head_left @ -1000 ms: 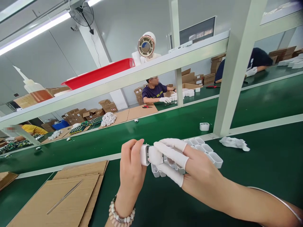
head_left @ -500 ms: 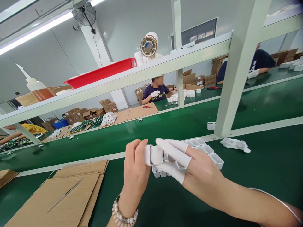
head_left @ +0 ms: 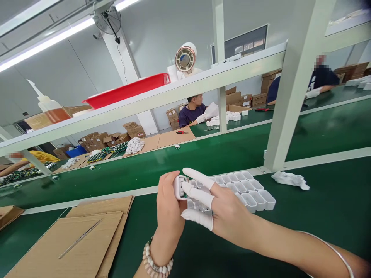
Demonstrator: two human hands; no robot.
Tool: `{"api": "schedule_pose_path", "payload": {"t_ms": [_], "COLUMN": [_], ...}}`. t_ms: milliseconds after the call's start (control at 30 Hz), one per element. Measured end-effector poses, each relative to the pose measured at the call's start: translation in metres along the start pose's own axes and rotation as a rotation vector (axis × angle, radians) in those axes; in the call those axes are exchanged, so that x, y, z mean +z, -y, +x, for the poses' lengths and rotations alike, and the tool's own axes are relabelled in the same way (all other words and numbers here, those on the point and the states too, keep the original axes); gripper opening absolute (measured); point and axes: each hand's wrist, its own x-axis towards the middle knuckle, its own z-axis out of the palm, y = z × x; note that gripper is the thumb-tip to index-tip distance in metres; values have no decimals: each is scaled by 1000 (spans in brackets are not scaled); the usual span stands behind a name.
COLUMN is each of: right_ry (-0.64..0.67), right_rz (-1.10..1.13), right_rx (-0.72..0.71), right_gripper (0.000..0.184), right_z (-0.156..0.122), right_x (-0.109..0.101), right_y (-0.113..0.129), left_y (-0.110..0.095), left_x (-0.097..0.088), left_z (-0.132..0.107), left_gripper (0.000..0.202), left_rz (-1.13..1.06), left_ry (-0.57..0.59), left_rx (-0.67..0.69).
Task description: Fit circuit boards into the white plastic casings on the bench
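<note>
My left hand, with a bead bracelet at the wrist, is closed around a small white plastic housing held above the green bench. My right hand, with white finger cots on three fingers, rests its fingertips on the same housing from the right, fingers bent around it. Just behind and to the right of my hands, several open white plastic housings stand in rows on the bench.
Flat cardboard sheets with thin metal tweezers lie at the left. A crumpled white cloth lies at the right. A white frame post and a shelf with a red tray stand ahead. Other people work across the conveyor belt.
My view and hands shifted slightly; my right fingers slid left along the housing and now cover less of the rows, so more white housings show behind them.
</note>
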Motion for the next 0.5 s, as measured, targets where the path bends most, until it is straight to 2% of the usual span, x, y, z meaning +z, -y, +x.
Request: {"api": "schedule_pose_path", "payload": {"t_ms": [133, 200, 267, 333, 400, 467, 500], "right_ry": [18, -24, 24, 207, 476, 729, 767], "right_rz": [11, 72, 228, 500, 864, 1206, 1283], "right_rx": [59, 101, 162, 292, 516, 750, 820], "right_gripper": [46, 45, 41, 37, 35, 36, 38], "right_z": [4, 3, -5, -22, -49, -79, -93], "right_x": [-3, -9, -14, -14, -6, 7, 15], "right_y": [-1, -1, -2, -5, -10, -17, -22], "left_y": [13, 32, 62, 100, 137, 166, 176], "left_x": [4, 11, 23, 40, 59, 76, 83], "left_z": [6, 8, 5, -6, -25, -45, -54], "left_gripper": [31, 27, 27, 36, 46, 46, 49], "left_rz": [-59, -53, -55, -111, -214, -215, -206], "left_ry": [29, 36, 50, 117, 251, 316, 333], "left_rx": [-116, -197, -317, -444, -596, -663, -677]}}
